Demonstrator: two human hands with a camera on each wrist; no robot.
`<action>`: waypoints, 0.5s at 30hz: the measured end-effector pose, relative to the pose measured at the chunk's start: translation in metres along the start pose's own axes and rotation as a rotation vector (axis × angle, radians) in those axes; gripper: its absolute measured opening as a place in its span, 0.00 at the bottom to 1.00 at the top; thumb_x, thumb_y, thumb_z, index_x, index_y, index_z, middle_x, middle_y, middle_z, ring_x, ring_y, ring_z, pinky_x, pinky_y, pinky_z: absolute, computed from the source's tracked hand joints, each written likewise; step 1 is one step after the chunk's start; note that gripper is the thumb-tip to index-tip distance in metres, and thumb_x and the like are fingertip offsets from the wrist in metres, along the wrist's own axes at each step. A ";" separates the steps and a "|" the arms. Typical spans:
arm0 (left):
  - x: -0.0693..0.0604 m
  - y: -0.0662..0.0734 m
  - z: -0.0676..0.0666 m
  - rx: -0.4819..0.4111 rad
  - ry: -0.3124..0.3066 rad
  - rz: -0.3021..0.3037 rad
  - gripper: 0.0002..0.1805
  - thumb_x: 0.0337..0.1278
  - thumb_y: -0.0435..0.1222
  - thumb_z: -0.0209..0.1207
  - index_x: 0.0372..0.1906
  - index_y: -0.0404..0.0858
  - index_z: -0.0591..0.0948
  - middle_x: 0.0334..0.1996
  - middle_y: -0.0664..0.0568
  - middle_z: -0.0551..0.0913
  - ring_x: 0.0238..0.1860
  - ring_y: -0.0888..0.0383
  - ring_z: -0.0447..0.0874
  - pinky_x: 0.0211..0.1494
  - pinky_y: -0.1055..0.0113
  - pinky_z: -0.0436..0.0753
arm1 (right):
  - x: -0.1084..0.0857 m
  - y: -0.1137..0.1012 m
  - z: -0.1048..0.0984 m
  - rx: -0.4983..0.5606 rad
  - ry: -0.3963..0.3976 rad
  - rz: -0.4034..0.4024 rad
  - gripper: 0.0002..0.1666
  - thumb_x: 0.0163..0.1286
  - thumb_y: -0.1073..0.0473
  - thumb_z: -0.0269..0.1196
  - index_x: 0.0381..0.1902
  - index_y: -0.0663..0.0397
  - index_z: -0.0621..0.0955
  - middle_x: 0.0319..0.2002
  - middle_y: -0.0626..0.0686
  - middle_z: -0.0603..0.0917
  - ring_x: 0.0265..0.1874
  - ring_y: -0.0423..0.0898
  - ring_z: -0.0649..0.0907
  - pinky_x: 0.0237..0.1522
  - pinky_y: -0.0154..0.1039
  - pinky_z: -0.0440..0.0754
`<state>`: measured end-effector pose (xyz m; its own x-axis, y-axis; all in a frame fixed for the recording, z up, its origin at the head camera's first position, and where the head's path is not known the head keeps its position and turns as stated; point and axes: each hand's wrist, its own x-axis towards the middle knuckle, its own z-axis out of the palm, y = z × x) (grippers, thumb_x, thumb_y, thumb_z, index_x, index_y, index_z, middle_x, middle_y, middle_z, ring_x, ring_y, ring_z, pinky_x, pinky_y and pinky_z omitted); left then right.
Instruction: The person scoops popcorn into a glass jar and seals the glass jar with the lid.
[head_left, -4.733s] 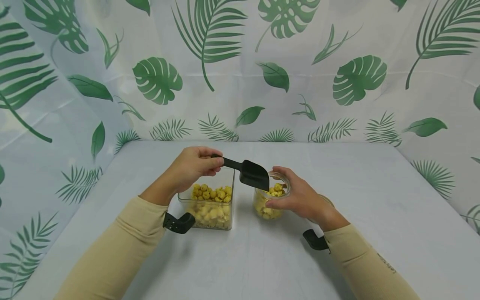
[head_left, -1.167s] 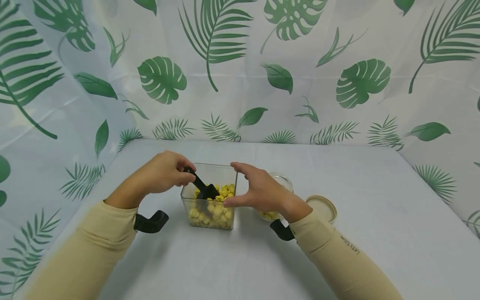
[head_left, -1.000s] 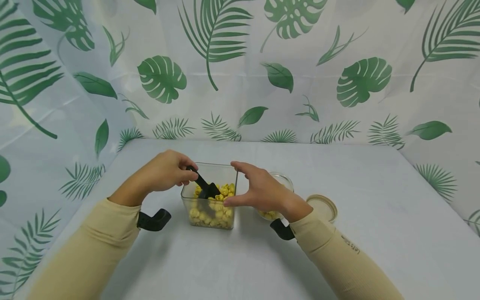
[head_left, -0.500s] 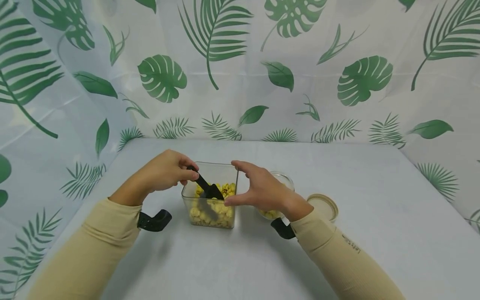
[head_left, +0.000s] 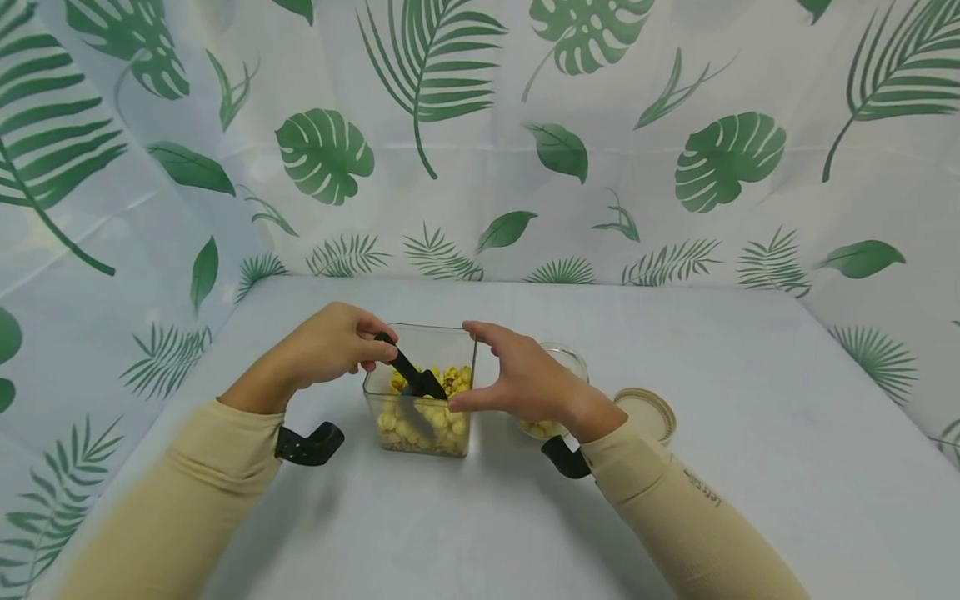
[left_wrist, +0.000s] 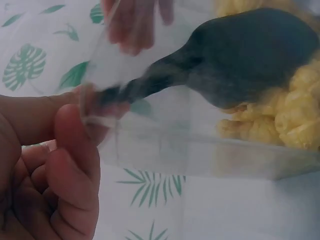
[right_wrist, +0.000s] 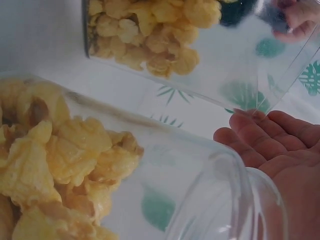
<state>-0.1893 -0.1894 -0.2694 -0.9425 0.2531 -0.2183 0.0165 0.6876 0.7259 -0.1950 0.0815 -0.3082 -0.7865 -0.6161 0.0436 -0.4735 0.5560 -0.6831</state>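
In the head view, my left hand point(head_left: 322, 350) pinches the handle of a black scoop point(head_left: 426, 383), whose blade lies among yellow popcorn point(head_left: 442, 429) in a clear square container point(head_left: 427, 343). My right hand point(head_left: 532, 382) holds that container's right side, thumb at the front and fingers at the back corner. The left wrist view shows the scoop point(left_wrist: 245, 55) through the plastic, with my left hand point(left_wrist: 65, 165) at its handle end. Seen from the right wrist, the fingertips of my right hand point(right_wrist: 285, 150) touch the container's corner.
A round clear jar point(head_left: 564, 358) with popcorn stands just right of the container, partly hidden by my right hand; it looms close in the right wrist view point(right_wrist: 200, 170). A round lid point(head_left: 647, 414) lies further right on the white table point(head_left: 465, 533). Leaf-patterned cloth hangs behind.
Earlier, my left hand held the scoop over the jar while my right hand gripped the jar. Both hands have since shifted left to the container, and the scoop has gone down into the popcorn.
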 end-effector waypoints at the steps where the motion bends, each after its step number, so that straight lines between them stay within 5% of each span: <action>1: 0.001 0.001 0.002 0.005 -0.004 -0.004 0.16 0.68 0.38 0.63 0.55 0.34 0.83 0.38 0.49 0.86 0.35 0.52 0.80 0.38 0.62 0.79 | 0.000 0.000 0.000 0.002 0.000 0.000 0.60 0.57 0.40 0.76 0.78 0.54 0.60 0.75 0.54 0.63 0.69 0.58 0.69 0.67 0.53 0.69; 7: 0.004 0.004 0.006 0.064 -0.004 -0.015 0.16 0.67 0.40 0.63 0.54 0.38 0.85 0.40 0.53 0.87 0.36 0.52 0.77 0.36 0.60 0.71 | -0.001 -0.001 -0.002 0.004 0.001 0.005 0.60 0.57 0.40 0.76 0.78 0.53 0.60 0.75 0.54 0.63 0.69 0.59 0.68 0.66 0.54 0.69; 15: 0.001 -0.005 0.003 0.003 0.014 -0.022 0.17 0.70 0.41 0.61 0.58 0.39 0.83 0.43 0.49 0.85 0.38 0.50 0.75 0.35 0.60 0.71 | -0.001 -0.001 -0.001 0.009 -0.002 0.001 0.60 0.56 0.40 0.76 0.78 0.54 0.60 0.74 0.55 0.64 0.69 0.58 0.68 0.67 0.53 0.69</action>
<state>-0.1894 -0.1903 -0.2751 -0.9472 0.2285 -0.2248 -0.0029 0.6951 0.7189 -0.1944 0.0822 -0.3071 -0.7861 -0.6166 0.0421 -0.4694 0.5514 -0.6897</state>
